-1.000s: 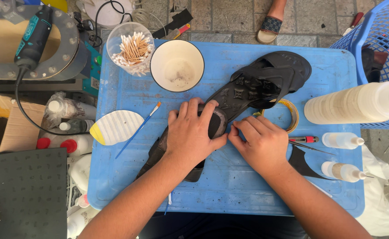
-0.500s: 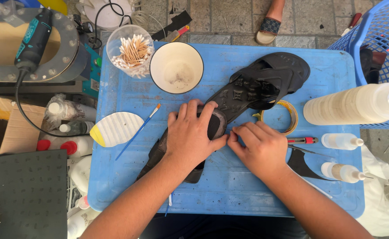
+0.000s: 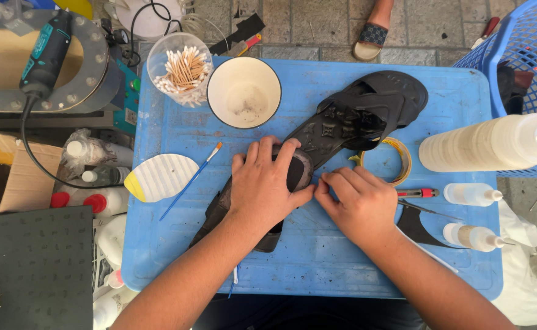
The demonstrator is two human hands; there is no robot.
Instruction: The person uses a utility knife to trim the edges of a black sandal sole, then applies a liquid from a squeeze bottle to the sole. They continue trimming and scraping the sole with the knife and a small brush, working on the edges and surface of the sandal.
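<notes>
- Here the black sandal (image 3: 342, 131) lies aslant mid-surface, toe toward two o'clock; the left hand (image 3: 267, 183), fingers spread, presses its heel flat.
- The right hand (image 3: 357, 205), at three o'clock of the heel, has fingertips bunched at the sole's edge; the seating step likely needs steady pressure next.
- Against the earlier frames, both hands have barely shifted.
</notes>
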